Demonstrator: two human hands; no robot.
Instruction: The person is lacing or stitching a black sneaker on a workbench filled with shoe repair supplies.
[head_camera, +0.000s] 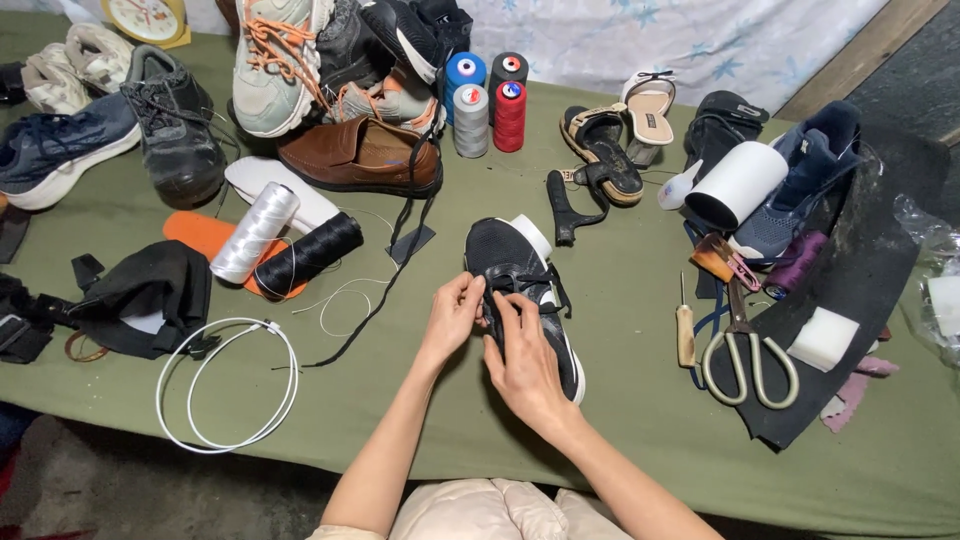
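I see my left hand (455, 312) and right hand (525, 358) both pinched closed on the laces of a black sneaker (520, 290) lying mid-counter (620, 420), seemingly mid-lacing, needing a careful pull next.

Thread cone end labels (466, 68) upper centre: small round discs, white and red with dark centres, on the cone tops. Clear crinkled plastic bag (930, 290) at the right edge, holding something white. Yellow-rimmed round clock face (146, 18) top left; no screens.
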